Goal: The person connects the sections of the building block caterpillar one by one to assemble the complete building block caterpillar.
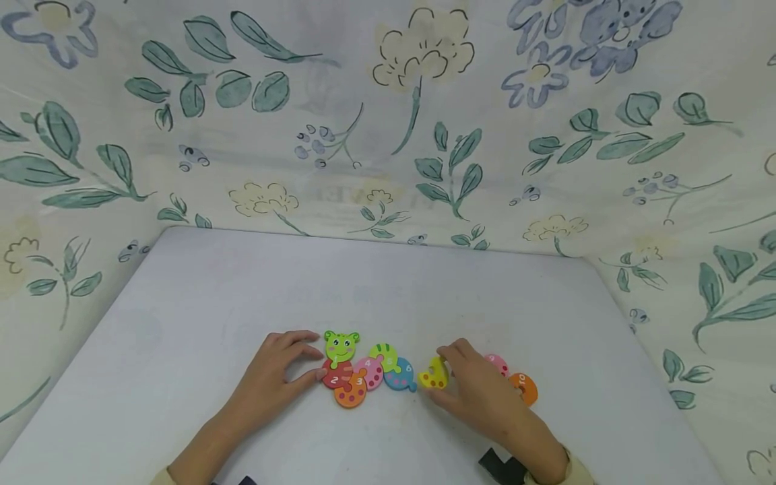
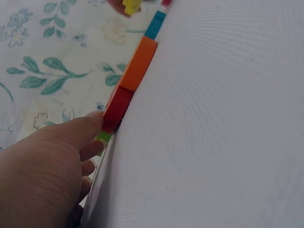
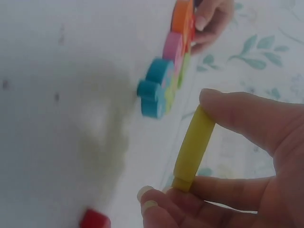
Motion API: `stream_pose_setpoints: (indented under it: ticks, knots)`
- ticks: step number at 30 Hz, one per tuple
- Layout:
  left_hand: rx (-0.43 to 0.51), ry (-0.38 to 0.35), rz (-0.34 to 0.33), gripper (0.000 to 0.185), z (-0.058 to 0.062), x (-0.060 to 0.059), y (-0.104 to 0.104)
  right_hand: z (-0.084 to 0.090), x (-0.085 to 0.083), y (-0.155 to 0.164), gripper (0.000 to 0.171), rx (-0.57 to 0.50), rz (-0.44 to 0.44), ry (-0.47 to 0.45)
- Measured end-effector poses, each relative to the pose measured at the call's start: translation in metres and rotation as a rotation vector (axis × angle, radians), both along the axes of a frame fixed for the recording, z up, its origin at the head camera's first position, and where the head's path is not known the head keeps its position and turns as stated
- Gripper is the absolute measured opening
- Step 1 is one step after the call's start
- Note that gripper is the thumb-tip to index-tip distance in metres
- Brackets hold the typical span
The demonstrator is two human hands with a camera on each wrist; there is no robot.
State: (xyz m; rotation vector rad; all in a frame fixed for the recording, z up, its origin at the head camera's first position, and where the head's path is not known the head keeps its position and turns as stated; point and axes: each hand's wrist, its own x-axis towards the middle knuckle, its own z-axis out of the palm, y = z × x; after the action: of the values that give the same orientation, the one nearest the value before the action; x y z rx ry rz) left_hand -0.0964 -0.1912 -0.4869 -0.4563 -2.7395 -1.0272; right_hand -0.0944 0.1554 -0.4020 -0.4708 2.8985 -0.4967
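A caterpillar of joined puzzle pieces lies on the table: a green head (image 1: 341, 345), a red 2 piece (image 1: 336, 375), an orange 3 piece (image 1: 350, 393), a pink 4 piece (image 1: 371, 372), a light green piece (image 1: 383, 353) and a blue 6 piece (image 1: 399, 374). My left hand (image 1: 280, 369) rests beside the head end, its thumb touching the red piece's edge and its fingers spread loosely. Between thumb and fingers my right hand (image 1: 479, 394) pinches a yellow puzzle piece (image 3: 194, 147). That piece is raised off the table, apart from the blue piece's knob (image 3: 148, 90).
Right of the row, partly hidden by my right hand, lie a pink piece (image 1: 497, 364) and an orange 10 piece (image 1: 524, 389). A red piece (image 3: 95, 219) shows low in the right wrist view. Flower-patterned cloth (image 1: 388, 135) surrounds the white table (image 1: 242, 289).
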Motion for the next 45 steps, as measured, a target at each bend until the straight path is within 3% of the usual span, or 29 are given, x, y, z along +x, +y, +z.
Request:
stream_pose_setpoints:
  ticks: [7, 23, 37, 45]
  knots:
    - [0.000, -0.015, -0.001, 0.026, -0.001, -0.001, -0.001, -0.011, 0.002, -0.014, 0.068, 0.035, 0.018, -0.054]
    - [0.006, 0.008, -0.003, 0.027, -0.002, -0.001, -0.001, -0.026, 0.006, -0.028, 0.065, 0.141, 0.078, 0.016]
    - [0.000, -0.032, 0.031, 0.025, -0.001, 0.000, 0.000, -0.030, -0.015, -0.030, 0.062, 0.129, 0.086, 0.022]
    - [0.008, -0.029, 0.031, 0.025, 0.000, 0.000, 0.000, -0.025, -0.017, -0.015, 0.071, 0.133, 0.099, -0.015]
